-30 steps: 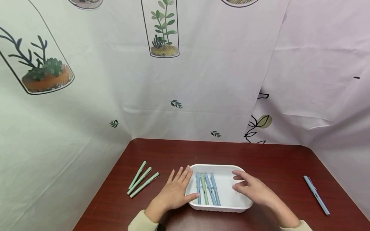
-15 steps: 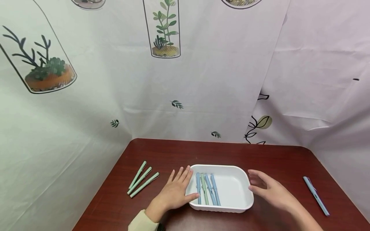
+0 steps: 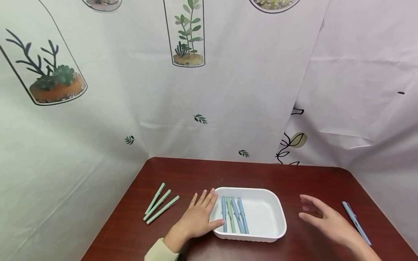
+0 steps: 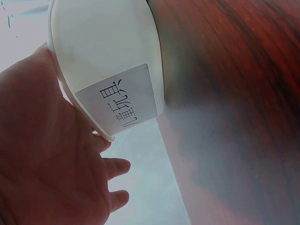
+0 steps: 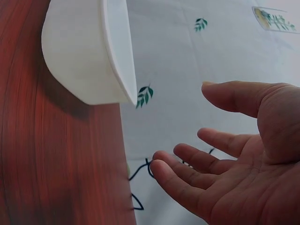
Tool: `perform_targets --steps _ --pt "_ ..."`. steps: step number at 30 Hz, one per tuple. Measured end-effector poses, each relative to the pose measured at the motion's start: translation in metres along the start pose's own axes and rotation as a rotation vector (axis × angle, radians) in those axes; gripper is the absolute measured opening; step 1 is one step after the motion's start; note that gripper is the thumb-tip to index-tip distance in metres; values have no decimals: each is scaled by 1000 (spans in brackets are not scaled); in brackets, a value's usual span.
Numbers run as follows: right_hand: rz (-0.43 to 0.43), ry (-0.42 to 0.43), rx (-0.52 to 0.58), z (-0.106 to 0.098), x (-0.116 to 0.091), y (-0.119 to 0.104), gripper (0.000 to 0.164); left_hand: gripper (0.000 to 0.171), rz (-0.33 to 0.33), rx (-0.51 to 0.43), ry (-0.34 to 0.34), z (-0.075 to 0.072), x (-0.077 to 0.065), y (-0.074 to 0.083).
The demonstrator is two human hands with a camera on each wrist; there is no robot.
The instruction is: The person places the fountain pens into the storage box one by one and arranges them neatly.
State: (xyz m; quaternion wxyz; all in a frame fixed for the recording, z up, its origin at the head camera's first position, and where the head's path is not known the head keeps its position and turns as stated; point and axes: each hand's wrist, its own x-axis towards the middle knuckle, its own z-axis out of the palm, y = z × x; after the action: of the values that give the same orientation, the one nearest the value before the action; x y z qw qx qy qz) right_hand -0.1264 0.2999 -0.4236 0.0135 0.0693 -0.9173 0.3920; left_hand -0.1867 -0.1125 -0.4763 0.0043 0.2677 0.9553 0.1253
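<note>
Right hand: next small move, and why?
Probably ease the right hand toward the lone blue pen: the hand is empty, between the white tray and that pen in the head view. Three blue pens lie in the tray, and the left hand rests against its left side.

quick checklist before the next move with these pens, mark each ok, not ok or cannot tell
1. Left hand on the tray: ok, it rests at the left rim.
2. Right hand free: ok, it holds nothing.
3. Space in the tray: ok, four pens lie in its left half, the right half is bare.
4. Blue pen in the tray: not ok, it lies on the table, right of the tray.
5. Three green pens in the tray: not ok, they lie on the table, left of it.
6. Caps pushed fully on: cannot tell, too small.
</note>
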Motion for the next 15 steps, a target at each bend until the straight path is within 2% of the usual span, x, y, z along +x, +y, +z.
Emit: perform_targets --steps 15 --pt "53 15 -115 -23 -12 31 61 93 -1 10 0 0 0 0"
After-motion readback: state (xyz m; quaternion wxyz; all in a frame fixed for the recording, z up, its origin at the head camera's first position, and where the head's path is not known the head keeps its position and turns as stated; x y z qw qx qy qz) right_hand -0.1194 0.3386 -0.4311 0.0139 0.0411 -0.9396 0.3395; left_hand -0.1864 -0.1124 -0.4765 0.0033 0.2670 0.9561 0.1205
